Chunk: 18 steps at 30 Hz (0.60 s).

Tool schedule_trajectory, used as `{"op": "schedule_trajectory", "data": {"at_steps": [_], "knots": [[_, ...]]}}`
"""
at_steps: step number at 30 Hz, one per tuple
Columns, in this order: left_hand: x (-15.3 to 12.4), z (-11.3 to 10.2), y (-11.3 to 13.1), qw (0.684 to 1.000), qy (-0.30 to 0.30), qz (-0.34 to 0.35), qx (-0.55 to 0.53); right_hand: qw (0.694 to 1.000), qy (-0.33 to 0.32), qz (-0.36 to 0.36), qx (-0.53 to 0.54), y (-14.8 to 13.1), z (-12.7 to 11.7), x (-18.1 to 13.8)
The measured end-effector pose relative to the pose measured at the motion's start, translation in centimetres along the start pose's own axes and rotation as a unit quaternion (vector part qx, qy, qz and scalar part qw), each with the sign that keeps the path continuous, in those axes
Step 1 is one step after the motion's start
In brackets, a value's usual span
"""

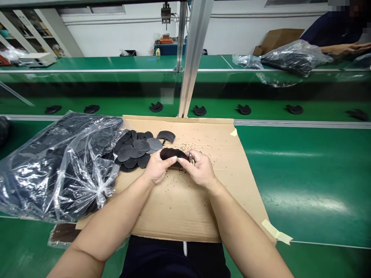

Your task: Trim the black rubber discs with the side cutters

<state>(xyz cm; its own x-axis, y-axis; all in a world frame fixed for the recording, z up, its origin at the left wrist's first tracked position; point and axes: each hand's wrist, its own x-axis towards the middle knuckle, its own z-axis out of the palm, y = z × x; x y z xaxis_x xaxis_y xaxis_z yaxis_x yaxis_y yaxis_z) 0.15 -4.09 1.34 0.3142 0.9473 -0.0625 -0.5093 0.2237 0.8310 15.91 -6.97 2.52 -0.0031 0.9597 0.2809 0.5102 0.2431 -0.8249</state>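
The left hand [158, 168] pinches the black part [169, 153]; the right hand [203, 168] clasps a metal tool [191, 158] against it. I'd guess the part's light, bendy, best held edgewise.

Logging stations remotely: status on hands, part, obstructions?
Left hand, right hand gripping black part; right also holds metal object. Discs piled beside bag. Specks on cardboard, nothing visibly blocking.
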Motion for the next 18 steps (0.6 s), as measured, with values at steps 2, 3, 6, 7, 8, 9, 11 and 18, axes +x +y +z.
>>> {"op": "schedule_trajectory", "data": {"at_steps": [2, 3, 6, 7, 8, 9, 11, 18], "knots": [[0.1, 0.1, 0.1, 1.000, 0.002, -0.016, -0.020, 1.000, 0.017, 0.001, -0.001, -0.1, 0.2, -0.1], [0.2, 0.0, 0.1, 0.999, 0.005, -0.031, -0.033, 1.000, 0.024, -0.004, 0.005, -0.1, 0.3, -0.1], [0.6, -0.5, 0.3, 0.991, 0.024, -0.110, -0.076, 0.996, 0.021, -0.064, 0.060, -0.2, 0.8, -0.4], [0.8, -0.8, 0.4, 0.986, 0.029, -0.136, -0.087, 0.993, 0.019, -0.090, 0.077, -0.2, 1.0, -0.5], [0.9, -1.0, 0.5, 0.983, 0.031, -0.156, -0.095, 0.990, 0.022, -0.114, 0.085, -0.2, 1.1, -0.5], [1.0, -1.2, 0.5, 0.980, 0.031, -0.169, -0.101, 0.987, 0.032, -0.134, 0.079, -0.2, 1.2, -0.6], [1.0, -1.3, 0.7, 0.977, 0.021, -0.184, -0.110, 0.984, 0.058, -0.165, 0.044, -0.2, 1.3, -0.6], [0.5, -0.8, 1.0, 0.970, -0.006, -0.211, -0.118, 0.973, 0.071, -0.216, -0.030, -0.1, 1.1, -0.5]]}}
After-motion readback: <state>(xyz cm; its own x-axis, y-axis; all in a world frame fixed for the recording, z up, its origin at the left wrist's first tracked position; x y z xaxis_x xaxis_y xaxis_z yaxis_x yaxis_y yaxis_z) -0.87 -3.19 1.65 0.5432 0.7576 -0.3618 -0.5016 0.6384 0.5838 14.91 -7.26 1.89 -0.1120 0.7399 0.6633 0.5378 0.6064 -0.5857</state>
